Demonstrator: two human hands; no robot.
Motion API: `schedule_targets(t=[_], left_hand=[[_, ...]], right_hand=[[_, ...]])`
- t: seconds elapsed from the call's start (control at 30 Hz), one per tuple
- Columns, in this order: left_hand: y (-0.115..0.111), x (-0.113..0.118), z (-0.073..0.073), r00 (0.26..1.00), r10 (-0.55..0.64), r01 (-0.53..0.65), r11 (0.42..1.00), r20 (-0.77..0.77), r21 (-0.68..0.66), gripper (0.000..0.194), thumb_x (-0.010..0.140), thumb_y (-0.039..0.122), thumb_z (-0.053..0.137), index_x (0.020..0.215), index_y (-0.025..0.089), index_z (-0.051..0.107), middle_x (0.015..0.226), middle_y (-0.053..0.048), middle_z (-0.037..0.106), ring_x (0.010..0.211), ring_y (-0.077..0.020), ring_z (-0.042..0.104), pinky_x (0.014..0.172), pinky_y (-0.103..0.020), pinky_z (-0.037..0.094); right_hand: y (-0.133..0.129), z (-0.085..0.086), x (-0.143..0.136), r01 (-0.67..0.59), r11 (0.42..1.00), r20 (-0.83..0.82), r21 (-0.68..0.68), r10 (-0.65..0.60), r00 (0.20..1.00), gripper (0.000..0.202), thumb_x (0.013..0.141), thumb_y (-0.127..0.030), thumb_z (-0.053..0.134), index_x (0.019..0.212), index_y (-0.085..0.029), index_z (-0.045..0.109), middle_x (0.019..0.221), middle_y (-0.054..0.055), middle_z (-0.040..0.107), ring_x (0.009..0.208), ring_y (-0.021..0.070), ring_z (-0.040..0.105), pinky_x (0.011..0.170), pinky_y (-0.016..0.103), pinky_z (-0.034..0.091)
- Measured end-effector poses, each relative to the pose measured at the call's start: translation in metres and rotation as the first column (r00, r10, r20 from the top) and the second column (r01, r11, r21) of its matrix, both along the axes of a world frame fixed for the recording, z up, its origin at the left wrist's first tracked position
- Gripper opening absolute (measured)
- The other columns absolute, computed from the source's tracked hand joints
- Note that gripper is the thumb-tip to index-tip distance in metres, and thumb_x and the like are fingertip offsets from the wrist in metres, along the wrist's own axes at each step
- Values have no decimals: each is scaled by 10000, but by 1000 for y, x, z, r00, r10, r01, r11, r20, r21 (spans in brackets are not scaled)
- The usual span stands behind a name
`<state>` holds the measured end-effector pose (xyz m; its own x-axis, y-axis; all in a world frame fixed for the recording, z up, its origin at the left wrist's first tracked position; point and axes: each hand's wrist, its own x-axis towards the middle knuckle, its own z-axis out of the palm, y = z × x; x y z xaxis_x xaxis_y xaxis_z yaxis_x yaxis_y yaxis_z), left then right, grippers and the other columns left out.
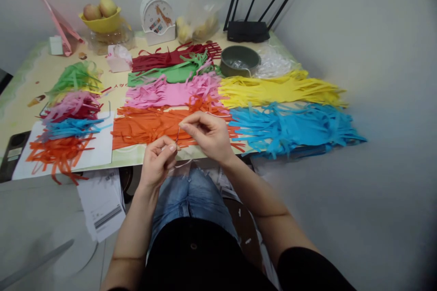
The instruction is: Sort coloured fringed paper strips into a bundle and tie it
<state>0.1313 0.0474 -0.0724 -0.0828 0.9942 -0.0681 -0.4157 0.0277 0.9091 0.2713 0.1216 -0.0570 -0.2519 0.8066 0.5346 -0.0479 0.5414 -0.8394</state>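
Note:
My left hand [160, 160] and my right hand [207, 135] meet in front of me, just above the table's near edge. A thin string [178, 133] runs up from the left fingertips to the right fingertips, both pinched closed on it. Its lower part looks darker, too small to make out. A pale strand also shows below my left hand and behind my right. Behind the hands lies fringed orange tissue paper [146, 125]. Fringed blue paper [293, 129] is to the right of my right hand.
Farther back lie fringed pink [174, 94], yellow [269, 91], green [160, 75] and dark red paper [160, 59]. A dark green bowl [240, 61] stands beside white string [275, 62], near a black router [248, 31]. Smaller fringed bundles [73, 127] lie left, partly on a white sheet [105, 145].

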Motion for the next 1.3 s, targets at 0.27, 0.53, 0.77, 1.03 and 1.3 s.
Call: schedule_targets(t=[0.27,0.53,0.77,1.03,1.3], left_hand=[[-1,14,5,995,77,-74,996,63,-53,358,696,390,841,618,156,581,438,110,259,382,-12,156,360,-119,176],[-9,15,0,932,292,-291,956,214,-35,354,711,388,860,764,178,581,595,69,543,372,14,171,347,-113,145],[-52,-4,-22,966,237,-240,970,-102,-23,393,812,534,753,766,167,620,535,68,426,414,-31,289,405,-175,251],[-85,-39,-32,931,70,-108,990,-358,-90,378,846,538,702,799,163,719,638,-21,619,548,-115,528,536,-239,416],[-49,-206,-30,228,354,-362,895,-907,259,83,785,262,764,769,185,739,889,-89,670,992,-267,626,962,-441,478]], right_hand=[[-6,2,2,136,922,65,361,-171,983,116,936,-196,640,842,-167,702,715,10,704,604,93,575,602,229,463],[-37,-12,12,1,903,292,429,-139,946,155,942,-164,604,827,-172,708,639,8,665,566,104,561,590,233,457],[-42,-26,1,-254,955,189,-154,281,941,112,860,-242,723,943,-240,799,877,56,749,705,154,672,586,257,512],[-75,-25,-27,-474,759,-225,-446,417,880,98,910,-207,666,870,-244,747,904,43,738,495,88,587,437,224,468],[-85,-29,-13,-498,638,-310,-587,392,866,176,939,-383,646,889,-215,673,554,-50,441,442,69,352,397,185,270]])
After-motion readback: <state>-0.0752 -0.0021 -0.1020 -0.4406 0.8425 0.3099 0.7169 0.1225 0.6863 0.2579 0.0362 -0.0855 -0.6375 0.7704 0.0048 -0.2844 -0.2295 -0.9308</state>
